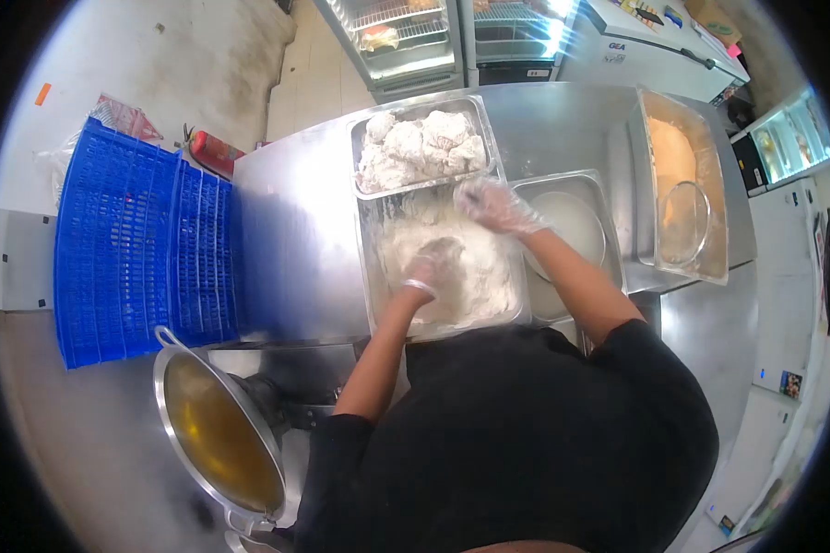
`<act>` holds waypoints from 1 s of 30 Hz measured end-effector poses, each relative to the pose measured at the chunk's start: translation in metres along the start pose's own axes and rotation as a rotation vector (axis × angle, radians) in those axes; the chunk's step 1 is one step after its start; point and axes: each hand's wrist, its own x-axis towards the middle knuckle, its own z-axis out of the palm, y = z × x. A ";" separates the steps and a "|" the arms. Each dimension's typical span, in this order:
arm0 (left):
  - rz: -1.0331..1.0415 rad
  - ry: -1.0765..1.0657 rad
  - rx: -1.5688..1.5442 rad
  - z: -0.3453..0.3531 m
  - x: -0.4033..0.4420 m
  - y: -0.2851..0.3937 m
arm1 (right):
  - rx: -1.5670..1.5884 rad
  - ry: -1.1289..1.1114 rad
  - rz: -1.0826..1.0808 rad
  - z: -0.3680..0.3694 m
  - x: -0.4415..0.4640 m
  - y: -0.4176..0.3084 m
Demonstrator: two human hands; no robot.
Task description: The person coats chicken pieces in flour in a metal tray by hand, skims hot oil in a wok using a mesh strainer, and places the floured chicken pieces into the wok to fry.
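A large metal tray (367, 267) of white flour (489, 276) lies in front of me. My left hand (436, 267), in a clear glove, is down in the flour; its fingers are blurred and partly covered. Over the tray's upper right part is my right hand (496, 205), also gloved, with its fingers curled and flour on them; what they hold, if anything, is hidden. A smaller metal tray (358, 157) of flour-coated pieces (422, 147) rests across the far end. To the right, a tray (609, 212) holds a round container (567, 226) of pale liquid, partly behind my right forearm.
Blue plastic crates (124, 240) stand at the left. Below them is a wide pan (217, 433) of yellow oil. A long metal bin (646, 184) with orange powder and a round sieve (685, 221) sits at the right. Fridges (397, 41) and a white freezer (627, 55) stand beyond the counter.
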 end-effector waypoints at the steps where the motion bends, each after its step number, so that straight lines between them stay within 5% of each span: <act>1: -0.034 -0.029 0.102 0.002 -0.003 0.016 | -0.121 -0.184 0.065 0.015 -0.004 0.011; 4: -0.128 -0.188 0.311 0.014 0.001 0.047 | -0.369 0.031 0.178 0.077 -0.004 0.057; 7: -0.260 -0.425 0.315 0.006 0.017 0.054 | -0.515 -0.105 0.512 0.081 0.033 0.040; 11: -0.433 -0.486 0.276 0.000 0.018 0.079 | -0.544 -0.218 0.466 0.147 0.071 0.147; 12: -0.458 -0.482 0.269 -0.002 0.021 0.082 | -0.532 -0.157 0.379 0.196 0.089 0.224; 13: -0.440 -0.419 0.293 0.000 0.024 0.080 | -0.552 -0.078 0.366 0.193 0.092 0.226; 14: -0.433 -0.364 0.308 0.006 0.021 0.081 | -0.567 -0.013 0.355 0.195 0.080 0.217; 16: -0.440 -0.360 0.293 0.007 0.017 0.081 | -0.492 -0.240 0.394 0.116 0.059 0.104; 19: -0.447 -0.455 0.229 -0.009 0.026 0.078 | -0.444 -0.185 0.178 0.130 0.053 0.142; 22: -0.428 -0.466 0.227 -0.012 0.017 0.070 | -0.429 -0.461 0.287 0.080 0.036 0.080; 24: -0.373 -0.464 0.277 0.009 0.010 0.028 | -0.189 -0.294 0.312 0.069 0.017 0.072; 26: -0.173 -0.474 0.645 0.058 0.002 -0.077 | -0.025 -0.204 0.308 0.045 0.008 0.046; 28: -0.705 0.236 0.180 0.012 0.015 -0.047 | 0.076 -0.210 0.302 0.017 -0.005 0.002; 30: -0.999 0.180 0.217 -0.029 0.056 -0.032 | 0.009 -0.161 0.331 0.042 -0.014 0.050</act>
